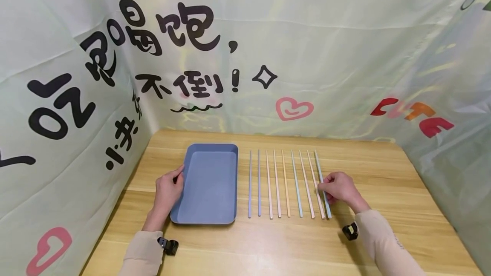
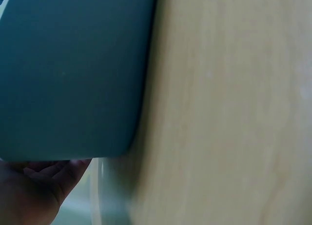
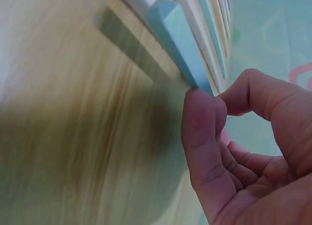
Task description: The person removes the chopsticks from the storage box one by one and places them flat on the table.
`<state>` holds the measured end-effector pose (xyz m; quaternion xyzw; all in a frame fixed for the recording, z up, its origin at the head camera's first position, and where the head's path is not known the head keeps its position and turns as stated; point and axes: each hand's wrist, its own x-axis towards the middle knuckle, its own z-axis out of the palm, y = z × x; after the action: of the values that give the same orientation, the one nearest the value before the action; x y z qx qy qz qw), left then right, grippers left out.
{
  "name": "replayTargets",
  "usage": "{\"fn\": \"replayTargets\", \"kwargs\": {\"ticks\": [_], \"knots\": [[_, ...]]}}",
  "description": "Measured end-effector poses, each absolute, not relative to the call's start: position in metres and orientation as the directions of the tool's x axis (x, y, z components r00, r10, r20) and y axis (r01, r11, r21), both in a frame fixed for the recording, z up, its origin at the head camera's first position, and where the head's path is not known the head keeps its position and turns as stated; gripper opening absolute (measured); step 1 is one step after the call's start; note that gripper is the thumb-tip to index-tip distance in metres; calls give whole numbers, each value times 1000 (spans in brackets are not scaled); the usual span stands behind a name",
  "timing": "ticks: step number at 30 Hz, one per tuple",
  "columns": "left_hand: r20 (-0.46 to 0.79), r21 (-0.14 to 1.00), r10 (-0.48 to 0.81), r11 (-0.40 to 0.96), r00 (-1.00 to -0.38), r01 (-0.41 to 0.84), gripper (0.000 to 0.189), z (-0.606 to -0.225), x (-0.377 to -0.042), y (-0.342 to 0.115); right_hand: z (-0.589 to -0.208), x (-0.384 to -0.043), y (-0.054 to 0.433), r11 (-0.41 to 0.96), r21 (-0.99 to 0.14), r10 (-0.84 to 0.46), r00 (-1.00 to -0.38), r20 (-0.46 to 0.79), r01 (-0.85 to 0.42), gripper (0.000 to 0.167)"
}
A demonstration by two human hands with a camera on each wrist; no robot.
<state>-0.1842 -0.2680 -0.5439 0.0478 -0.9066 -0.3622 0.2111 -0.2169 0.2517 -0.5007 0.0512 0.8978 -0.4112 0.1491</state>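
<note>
My left hand [image 1: 167, 188] grips the left rim of a blue-grey rectangular tray [image 1: 211, 184]. In the left wrist view, fingers [image 2: 68, 176] meet the edge of the tray [image 2: 73, 88], and part of the hand is out of frame. To the right of the tray, several slim chopsticks stretch away from me in a spaced row. My right hand [image 1: 340, 188] pinches a light blue chopstick [image 1: 327, 213] at the row's right end between thumb and fingers. The right wrist view shows this chopstick's squared end [image 3: 168, 22] raised over its shadow.
Blue chopsticks [image 1: 250, 191] lie nearest the tray, followed by pink ones [image 1: 270, 195], an orange one [image 1: 286, 191], a light blue one [image 1: 298, 195] and more pink. Printed cloth [image 1: 337, 63] walls in the wooden table [image 1: 383, 182] at the back and sides.
</note>
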Motion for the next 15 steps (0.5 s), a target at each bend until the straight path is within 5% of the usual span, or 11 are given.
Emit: {"fn": "replayTargets", "kwargs": {"ticks": [15], "knots": [[322,687,-237,725,-917,54,32,-542,-183,-269,-505,-214,258,685,-701,-25,-956,-291,196,17]]}}
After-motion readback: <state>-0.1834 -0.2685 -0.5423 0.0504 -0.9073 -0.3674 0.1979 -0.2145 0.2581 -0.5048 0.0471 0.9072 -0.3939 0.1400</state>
